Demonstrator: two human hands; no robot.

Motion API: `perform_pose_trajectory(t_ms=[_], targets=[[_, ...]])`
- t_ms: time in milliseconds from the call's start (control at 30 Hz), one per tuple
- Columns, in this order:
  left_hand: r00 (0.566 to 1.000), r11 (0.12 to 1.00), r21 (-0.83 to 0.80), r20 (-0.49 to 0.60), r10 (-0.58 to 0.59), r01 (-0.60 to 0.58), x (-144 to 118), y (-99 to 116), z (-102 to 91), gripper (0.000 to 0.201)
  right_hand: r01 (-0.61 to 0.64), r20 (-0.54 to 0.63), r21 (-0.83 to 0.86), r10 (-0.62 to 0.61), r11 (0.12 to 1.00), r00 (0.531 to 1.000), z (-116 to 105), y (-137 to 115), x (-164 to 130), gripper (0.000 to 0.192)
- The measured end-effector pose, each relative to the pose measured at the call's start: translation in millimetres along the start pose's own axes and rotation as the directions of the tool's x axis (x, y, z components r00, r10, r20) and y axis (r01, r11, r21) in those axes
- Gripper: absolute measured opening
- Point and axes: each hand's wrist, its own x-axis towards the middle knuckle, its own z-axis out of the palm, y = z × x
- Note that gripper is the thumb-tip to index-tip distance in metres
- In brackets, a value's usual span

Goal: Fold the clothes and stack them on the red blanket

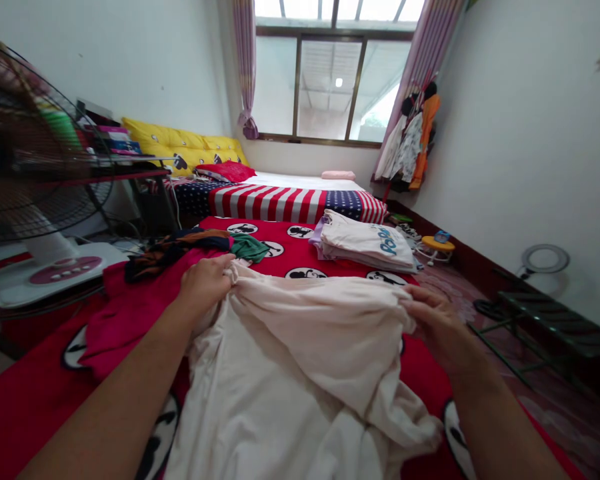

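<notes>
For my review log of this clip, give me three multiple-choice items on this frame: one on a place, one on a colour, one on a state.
1. Where does the folded stack of clothes lie?
A. on the red bed cover, beyond the right hand
B. on the fan
C. on the window sill

2. What colour is the garment both hands hold?
A. green
B. cream
C. navy

3. How do the hands stand on that garment?
A. both lifted clear of it
B. only the left touches it
C. each grips an edge, the cloth bunched between them

Answers: 1 A, the folded stack rests on the red bed cover past the right hand. 2 B, the cream garment is pale throughout. 3 C, the left hand and the right hand each pinch gathered cloth.
</notes>
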Motion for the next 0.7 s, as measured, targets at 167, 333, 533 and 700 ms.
perform_pose_trajectory(t_ms=[167, 333, 533, 700], targets=[[0.96, 0.862, -0.501, -0.272, -0.072, -0.078, 10, 0, 12.9, 0.05, 0.292, -0.516, 0.022, -0.239, 0.956, 0.822, -19, 24, 28, 0.067], [0.94, 0.95, -0.311, -0.334, -0.071, -0.039, 12, -10, 27.6, 0.056, 0.075, -0.353, -0.278, -0.175, 0.958, 0.919, -21, 52, 36, 0.071], [0.973, 0.998, -0.019, -0.227, 0.049, -0.055, 1, -3, 13.4, 0.038, -0.105, -0.184, -0.888, -0.138, 0.449, 0.973, -25, 49, 26, 0.055], [0.989, 0.987, 0.155, 0.13, -0.066, 0.045, -5, 13, -3.1, 0.045, -0.188, -0.195, -0.955, -0.006, 0.229, 0.981, -24, 46, 19, 0.066]])
